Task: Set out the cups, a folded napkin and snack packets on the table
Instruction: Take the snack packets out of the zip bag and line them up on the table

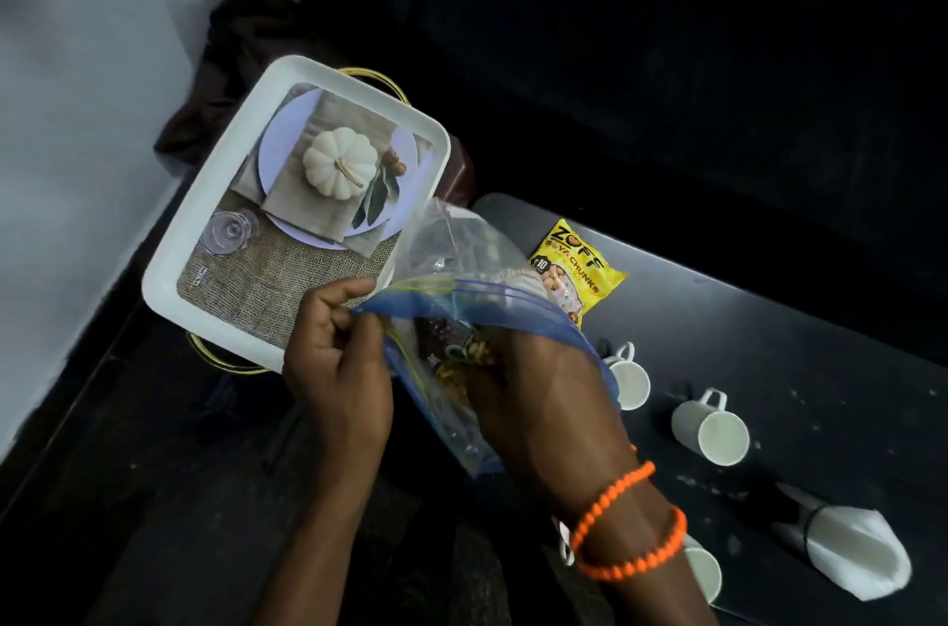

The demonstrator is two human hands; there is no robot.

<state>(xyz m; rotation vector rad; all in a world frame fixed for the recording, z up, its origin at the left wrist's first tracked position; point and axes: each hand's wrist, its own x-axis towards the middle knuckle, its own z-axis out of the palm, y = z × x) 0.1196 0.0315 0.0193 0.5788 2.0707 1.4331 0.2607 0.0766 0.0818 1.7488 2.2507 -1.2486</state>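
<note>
My left hand (336, 369) pinches the blue zip edge of a clear plastic bag (451, 261) and holds it open. My right hand (544, 394) reaches inside the bag, its fingers hidden among snack packets (461, 358). On the dark table (821, 369) lies a yellow soya chunks packet (579, 266). Three white cups stand on the table: one (631, 376) beside my right hand, one (710, 428) further right, one (703, 574) partly behind my wrist. A folded white napkin (851, 548) in a dark ring lies at the right.
A white tray (169, 287) with a pumpkin picture and gold handles sits to the left of the bag. A brown cloth (241, 40) lies behind the tray. A pale wall (77, 87) rises at the left.
</note>
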